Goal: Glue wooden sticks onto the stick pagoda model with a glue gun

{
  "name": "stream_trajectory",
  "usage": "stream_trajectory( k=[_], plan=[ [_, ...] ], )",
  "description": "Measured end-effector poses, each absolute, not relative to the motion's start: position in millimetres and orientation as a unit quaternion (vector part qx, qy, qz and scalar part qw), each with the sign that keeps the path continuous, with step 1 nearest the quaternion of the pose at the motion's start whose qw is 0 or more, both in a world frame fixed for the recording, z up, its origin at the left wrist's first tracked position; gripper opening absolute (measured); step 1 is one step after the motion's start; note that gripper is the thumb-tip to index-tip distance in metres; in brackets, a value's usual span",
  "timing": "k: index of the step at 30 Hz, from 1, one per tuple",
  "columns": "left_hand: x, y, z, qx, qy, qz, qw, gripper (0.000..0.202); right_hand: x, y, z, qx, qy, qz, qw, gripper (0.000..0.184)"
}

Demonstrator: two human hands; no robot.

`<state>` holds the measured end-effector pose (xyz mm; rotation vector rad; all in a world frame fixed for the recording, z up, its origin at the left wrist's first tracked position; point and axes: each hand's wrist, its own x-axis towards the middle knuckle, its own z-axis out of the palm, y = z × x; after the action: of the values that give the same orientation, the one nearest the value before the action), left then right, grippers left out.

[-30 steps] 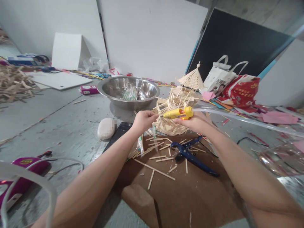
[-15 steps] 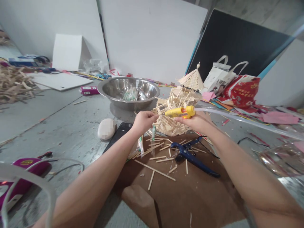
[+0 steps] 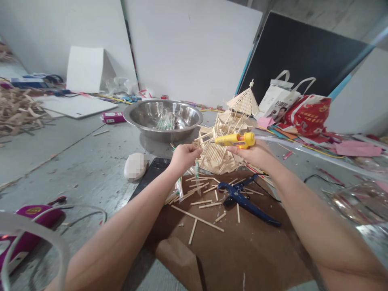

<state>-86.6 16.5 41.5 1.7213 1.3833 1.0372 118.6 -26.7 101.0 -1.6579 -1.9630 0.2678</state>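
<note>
My right hand (image 3: 251, 152) is closed round a yellow glue gun (image 3: 235, 140), its nozzle pointing left toward my other hand. A clear glue stick runs out of its back end to the right. My left hand (image 3: 187, 157) is closed in a pinch close to the nozzle; whatever is between the fingertips is too small to make out. Right behind both hands stands a model pavilion (image 3: 224, 155) built of thin wooden sticks, with a pointed roof (image 3: 244, 102). Loose cut sticks (image 3: 209, 204) lie in front of it, beside a blue-handled cutter (image 3: 248, 204).
A steel basin (image 3: 163, 131) holding plastic-wrapped sticks stands behind my left hand. Brown board (image 3: 242, 254) lies in front, with a black phone-like slab (image 3: 148, 176) and a whitish rounded object (image 3: 135, 166) to its left. Purple power strips (image 3: 39, 222) and a red bag (image 3: 311, 115) are farther out.
The glue gun and my right hand have shifted slightly right, drawing the nozzle away from my left fingertips. My left hand stays in nearly the same place, still pinched.
</note>
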Motion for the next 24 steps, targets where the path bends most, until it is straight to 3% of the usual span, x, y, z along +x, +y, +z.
stream_trajectory(
  k=[17,24],
  plan=[
    [-85.0,18.8,35.4,0.65,0.539,0.403,0.354,0.03,126.6,-27.4,97.6,-0.627,-0.703,0.106,0.319,0.029],
    [-85.6,19.1,33.8,0.65,0.534,0.403,0.359,0.03,135.9,-40.8,98.0,-0.678,-0.658,0.129,0.302,0.038]
  ],
)
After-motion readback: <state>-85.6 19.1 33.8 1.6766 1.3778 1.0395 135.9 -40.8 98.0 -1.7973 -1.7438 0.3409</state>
